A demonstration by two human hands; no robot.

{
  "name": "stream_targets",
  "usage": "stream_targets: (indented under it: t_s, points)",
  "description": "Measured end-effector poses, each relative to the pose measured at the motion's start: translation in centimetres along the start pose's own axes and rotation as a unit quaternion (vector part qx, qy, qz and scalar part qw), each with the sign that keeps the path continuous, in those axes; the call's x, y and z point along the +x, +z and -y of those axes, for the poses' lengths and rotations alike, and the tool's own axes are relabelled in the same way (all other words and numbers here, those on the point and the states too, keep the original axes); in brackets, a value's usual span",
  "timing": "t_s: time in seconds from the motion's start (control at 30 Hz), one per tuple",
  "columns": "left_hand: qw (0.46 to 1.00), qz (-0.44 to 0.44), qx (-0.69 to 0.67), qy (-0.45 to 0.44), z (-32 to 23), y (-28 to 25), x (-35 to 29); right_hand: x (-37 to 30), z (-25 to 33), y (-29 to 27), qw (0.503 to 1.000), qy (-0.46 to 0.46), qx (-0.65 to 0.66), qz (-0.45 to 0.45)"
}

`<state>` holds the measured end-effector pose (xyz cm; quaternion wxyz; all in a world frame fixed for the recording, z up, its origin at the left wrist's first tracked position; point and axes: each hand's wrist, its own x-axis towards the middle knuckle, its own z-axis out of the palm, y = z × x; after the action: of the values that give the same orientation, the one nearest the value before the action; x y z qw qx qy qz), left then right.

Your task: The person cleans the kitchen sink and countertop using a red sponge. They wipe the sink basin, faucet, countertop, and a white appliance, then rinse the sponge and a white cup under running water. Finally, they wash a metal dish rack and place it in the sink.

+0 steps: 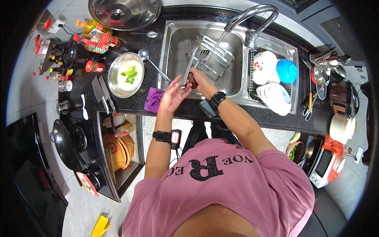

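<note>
My left hand (173, 96) is palm up at the sink's near edge, fingers partly spread around the lower end of a long flat metal utensil (190, 65). Its kind I cannot make out. Close beside it, my right hand (202, 82) is closed on a dark reddish-brown scrubbing pad (192, 81), pressed near the utensil. A fork (203, 55) and a metal wire rack (221, 59) lie in the steel sink (173, 43). Water runs from the curved faucet (252, 10) onto them.
Left of the sink are a ladle (144, 54), a purple cloth (153, 99), a metal bowl (111, 85) with chopped greens, and knives (100, 91). At right, a drainer holds a blue bowl (287, 71) and white dishes (276, 98). Scissors (308, 108) lie farther right.
</note>
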<state>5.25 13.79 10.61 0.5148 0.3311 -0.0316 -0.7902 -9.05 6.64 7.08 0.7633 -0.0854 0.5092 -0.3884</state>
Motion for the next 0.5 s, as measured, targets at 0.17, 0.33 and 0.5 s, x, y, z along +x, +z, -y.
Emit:
stream_targets:
  t_s: [0.17, 0.33, 0.5]
  points:
    - [0.984, 0.043, 0.171, -0.022, -0.6, -0.7, -1.3, -1.6, 0.9, -0.3, 0.992, 0.003, -0.084, 0.096]
    - [0.926, 0.048, 0.374, 0.023, -0.7, 0.5, -2.4, -2.7, 2.4, -1.9, 0.949, 0.123, -0.122, 0.263]
    - [0.947, -0.013, 0.318, -0.031, -1.1, 1.0, -2.7, -1.8, 2.0, -2.8, 0.932, 0.165, -0.166, 0.277]
